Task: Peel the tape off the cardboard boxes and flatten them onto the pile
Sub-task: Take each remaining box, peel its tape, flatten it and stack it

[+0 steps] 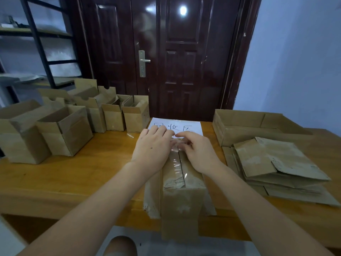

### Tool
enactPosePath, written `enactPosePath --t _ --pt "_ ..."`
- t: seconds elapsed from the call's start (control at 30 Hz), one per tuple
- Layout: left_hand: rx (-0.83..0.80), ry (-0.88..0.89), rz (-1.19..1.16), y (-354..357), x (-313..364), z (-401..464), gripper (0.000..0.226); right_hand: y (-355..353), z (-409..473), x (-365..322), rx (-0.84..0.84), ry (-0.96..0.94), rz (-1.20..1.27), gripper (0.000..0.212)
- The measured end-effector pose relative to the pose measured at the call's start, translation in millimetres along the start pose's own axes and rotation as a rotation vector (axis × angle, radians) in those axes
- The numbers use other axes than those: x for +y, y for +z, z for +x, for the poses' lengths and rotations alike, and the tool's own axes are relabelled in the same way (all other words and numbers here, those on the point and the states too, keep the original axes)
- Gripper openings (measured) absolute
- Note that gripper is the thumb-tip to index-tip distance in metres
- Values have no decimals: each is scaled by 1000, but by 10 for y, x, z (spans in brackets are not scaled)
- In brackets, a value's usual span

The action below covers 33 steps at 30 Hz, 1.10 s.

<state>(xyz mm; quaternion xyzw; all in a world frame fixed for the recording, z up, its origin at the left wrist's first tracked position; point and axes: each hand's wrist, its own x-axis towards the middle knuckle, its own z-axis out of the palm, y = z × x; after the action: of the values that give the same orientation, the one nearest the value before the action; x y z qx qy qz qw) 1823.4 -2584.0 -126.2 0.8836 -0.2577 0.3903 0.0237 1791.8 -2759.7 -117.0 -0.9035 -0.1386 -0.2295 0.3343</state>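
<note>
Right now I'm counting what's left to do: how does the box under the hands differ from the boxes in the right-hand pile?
The box under the hands stands assembled; the pile is flattened sheets. Clear tape still runs along the box's top seam, while no such strip shows on the pile. Both hands rest on the box; nothing touches the pile. Both are worn brown cardboard.

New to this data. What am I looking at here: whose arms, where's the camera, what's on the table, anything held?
There is no machine here: a person works with bare hands, filmed by one wide-angle camera worn on the head, looking forward and down.

On the wooden table in front of a dark door: a taped box in the middle, a row of open boxes at left, a pile of flattened boxes at right, behind it a shallow open box, and a white sheet with handwriting.

The left hand rests on the taped box's far end. The right hand works at the clear tape on its top seam; the exact grip is hard to tell.
</note>
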Motion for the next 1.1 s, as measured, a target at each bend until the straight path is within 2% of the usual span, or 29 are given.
enactPosePath --t 0.17,0.27,0.47,0.6,0.77,0.87,0.97,1.1 --pt "-103 -132 -289 -84 98 -9 26 -21 -35 -11 17 22 47 16" --pt "-49 -148 -256 -27 110 -38 18 -73 -50 8 50 -65 -94 17" --pt "15 -79 -118 8 121 -72 35 -84 -112 -15 41 -82 -177 22" --pt "-38 -74 -146 -38 113 -56 30 -94 -133 -83 32 -107 -193 17" --pt "-137 -28 -226 -155 164 -53 40 -109 -142 -5 70 -185 -377 12" --pt "-125 -53 -276 -191 180 -57 38 -116 -166 12 113 -193 -363 15" --pt "-133 -67 -274 -182 214 -57 32 -177 -159 14 7 -118 -322 24" --pt "-108 -72 -231 -115 227 -126 38 -285 -264 -21 -126 -47 -74 29"
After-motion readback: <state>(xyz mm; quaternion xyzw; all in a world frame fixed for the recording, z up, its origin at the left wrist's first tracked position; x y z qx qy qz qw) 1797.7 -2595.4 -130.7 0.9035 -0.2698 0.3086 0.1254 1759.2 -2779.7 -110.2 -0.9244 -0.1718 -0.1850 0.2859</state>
